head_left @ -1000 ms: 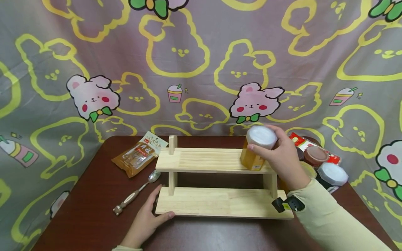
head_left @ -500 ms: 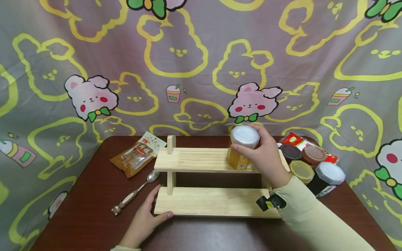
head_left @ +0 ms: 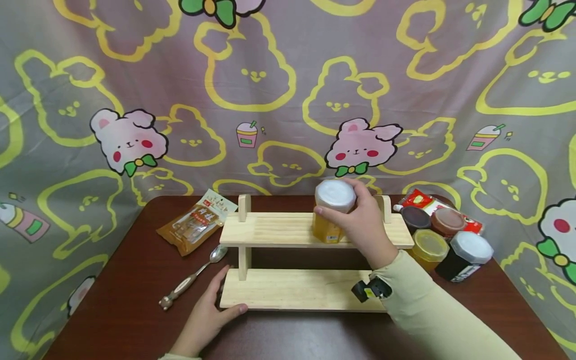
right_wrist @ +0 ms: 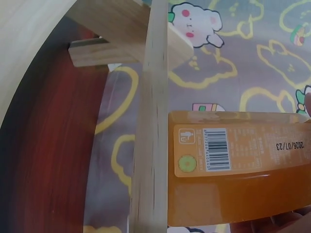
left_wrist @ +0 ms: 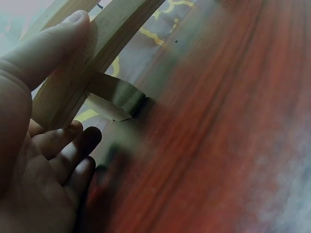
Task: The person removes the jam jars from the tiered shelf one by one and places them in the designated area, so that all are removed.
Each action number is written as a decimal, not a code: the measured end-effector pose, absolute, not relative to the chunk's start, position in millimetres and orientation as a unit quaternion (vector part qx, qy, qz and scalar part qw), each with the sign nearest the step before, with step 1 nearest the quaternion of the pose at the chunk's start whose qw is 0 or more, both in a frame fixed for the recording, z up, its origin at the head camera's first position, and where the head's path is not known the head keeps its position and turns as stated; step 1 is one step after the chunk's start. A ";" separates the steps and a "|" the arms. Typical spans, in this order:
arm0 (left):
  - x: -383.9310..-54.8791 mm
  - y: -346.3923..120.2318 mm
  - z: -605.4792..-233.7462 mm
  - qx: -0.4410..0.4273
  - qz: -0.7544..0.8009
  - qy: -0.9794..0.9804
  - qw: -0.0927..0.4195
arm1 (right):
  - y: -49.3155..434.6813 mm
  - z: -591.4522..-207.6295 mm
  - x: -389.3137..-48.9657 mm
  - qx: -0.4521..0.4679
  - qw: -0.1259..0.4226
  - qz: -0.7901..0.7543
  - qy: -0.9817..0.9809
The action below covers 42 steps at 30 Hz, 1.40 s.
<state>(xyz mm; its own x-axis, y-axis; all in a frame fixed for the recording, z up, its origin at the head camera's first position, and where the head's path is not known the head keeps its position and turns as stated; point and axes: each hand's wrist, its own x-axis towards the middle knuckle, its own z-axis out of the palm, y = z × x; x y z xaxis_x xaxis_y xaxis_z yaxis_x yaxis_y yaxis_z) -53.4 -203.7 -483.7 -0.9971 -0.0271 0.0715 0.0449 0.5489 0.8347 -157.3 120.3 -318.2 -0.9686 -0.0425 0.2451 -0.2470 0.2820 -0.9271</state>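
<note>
A two-tier wooden shelf [head_left: 288,287] stands on the table. My left hand [head_left: 209,312] holds the left end of its lower board, thumb at the front corner and fingers at the side; the left wrist view shows the thumb on the wood [left_wrist: 104,43]. My right hand [head_left: 362,225] grips an amber jar [head_left: 326,230] with a white lid, fingers round its upper part. The jar is upright at the upper board, right of its middle. In the right wrist view the base of the labelled jar [right_wrist: 233,194] meets the board [right_wrist: 150,145], apparently touching.
Right of the shelf stand a black jar with a white lid [head_left: 465,255], a yellow-lidded jar [head_left: 429,245], a brown-lidded jar [head_left: 447,220] and a dark-lidded jar [head_left: 415,217], before a red packet [head_left: 418,199]. Leftward lie a brown packet [head_left: 195,225] and a spoon [head_left: 193,277].
My right hand has moved left along the upper board with the amber jar, uncovering the shelf's right upright and the jars behind. My left hand keeps its place on the shelf.
</note>
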 end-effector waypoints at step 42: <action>-53.3 -203.8 -480.5 0.001 -0.489 -0.872 0.029 | 37.7 -323.3 -162.3 0.105 0.101 0.626 -0.766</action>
<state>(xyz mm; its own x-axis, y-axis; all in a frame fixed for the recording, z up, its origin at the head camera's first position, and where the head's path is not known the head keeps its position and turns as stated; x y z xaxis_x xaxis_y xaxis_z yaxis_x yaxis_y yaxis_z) -53.3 -203.8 -480.5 -0.9984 -0.0297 0.0491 0.0264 0.5217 0.8527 -162.3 37.7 -323.3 -0.9575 -0.0354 0.2861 -0.2875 0.1929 -0.9382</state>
